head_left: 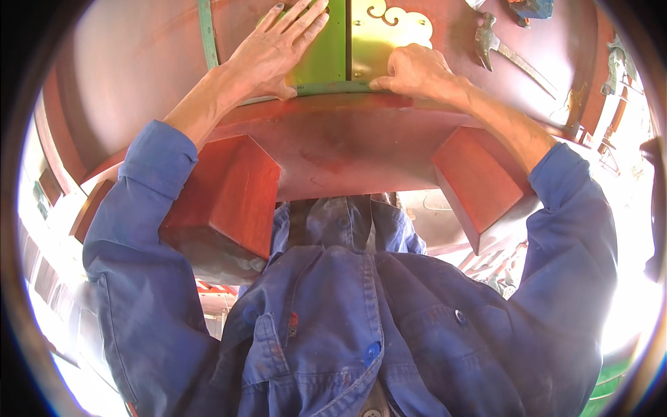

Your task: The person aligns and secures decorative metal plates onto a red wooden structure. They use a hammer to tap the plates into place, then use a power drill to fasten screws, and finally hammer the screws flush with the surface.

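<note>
Two brass plates lie on a dark red wooden panel (pixel 139 62), with a narrow dark gap between them. My left hand (pixel 281 52) rests flat on the left brass plate (pixel 332 48), which looks greenish; its fingers are spread, and its thumb reaches the end of a marked ruler strip (pixel 330 88) along the plates' lower edge. My right hand (pixel 424 71) is curled on the scroll-edged right brass plate (pixel 375 45), with its thumb against the strip. The underside of its fingers is hidden. Left of my left hand lies another marked green strip (pixel 206 35).
A claw hammer (pixel 514 59) lies on the panel to the right, below a blue object (pixel 533 8) cut by the frame edge. Two angular red wooden blocks, the left block (pixel 233 187) and right block (pixel 479 181), jut toward me beneath my forearms.
</note>
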A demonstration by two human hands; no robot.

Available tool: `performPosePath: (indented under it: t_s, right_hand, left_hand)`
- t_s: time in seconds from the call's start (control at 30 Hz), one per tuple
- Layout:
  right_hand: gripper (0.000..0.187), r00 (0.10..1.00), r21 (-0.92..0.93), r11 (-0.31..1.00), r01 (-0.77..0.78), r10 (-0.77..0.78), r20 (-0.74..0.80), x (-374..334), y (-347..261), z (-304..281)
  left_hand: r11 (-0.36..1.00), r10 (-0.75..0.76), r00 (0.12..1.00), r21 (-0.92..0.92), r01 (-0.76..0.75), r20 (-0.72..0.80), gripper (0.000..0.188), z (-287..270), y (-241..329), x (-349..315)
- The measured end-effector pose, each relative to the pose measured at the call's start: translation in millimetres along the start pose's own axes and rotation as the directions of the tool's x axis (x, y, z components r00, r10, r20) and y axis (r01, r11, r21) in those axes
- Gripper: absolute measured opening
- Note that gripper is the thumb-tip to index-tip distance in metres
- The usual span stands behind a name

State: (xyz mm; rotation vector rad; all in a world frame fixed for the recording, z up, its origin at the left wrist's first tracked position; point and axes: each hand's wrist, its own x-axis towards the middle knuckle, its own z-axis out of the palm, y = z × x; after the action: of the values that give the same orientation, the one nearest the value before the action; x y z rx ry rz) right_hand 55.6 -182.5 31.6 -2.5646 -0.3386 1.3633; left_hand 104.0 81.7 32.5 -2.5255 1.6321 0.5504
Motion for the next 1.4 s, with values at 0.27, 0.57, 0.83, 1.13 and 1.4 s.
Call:
performPosePath:
  t_s: [0.27,0.57,0.83,1.13,1.4]
  right_hand:
    - [0.056,1.0,-0.03,0.999,-0.013,0.013,-0.013,3.2,2.4,3.0]
    - [0.052,0.987,-0.057,0.996,0.07,-0.078,-0.141,6.3,10.5,18.3]
    - [0.052,0.998,0.021,0.999,0.036,-0.035,-0.044,1.5,3.9,7.4]
    - [0.056,0.982,0.049,0.991,0.128,-0.12,-0.144,3.7,13.0,14.8]
    - [0.048,0.985,0.128,0.986,0.102,-0.082,-0.149,-4.0,16.3,0.3]
  left_hand:
    - [1.0,-0.005,0.996,0.024,0.003,0.085,0.134,4.3,-2.9,4.7]
    - [0.991,-0.11,0.992,-0.076,0.115,0.065,0.14,15.4,0.6,-1.3]
    - [0.99,-0.107,0.989,-0.079,0.115,0.103,0.141,6.9,0.8,-1.6]
    - [0.991,-0.101,0.986,-0.077,0.112,0.136,0.138,1.5,-1.5,-0.7]
    - [0.993,-0.099,0.99,-0.057,0.105,0.106,0.137,1.1,-0.1,-3.5]
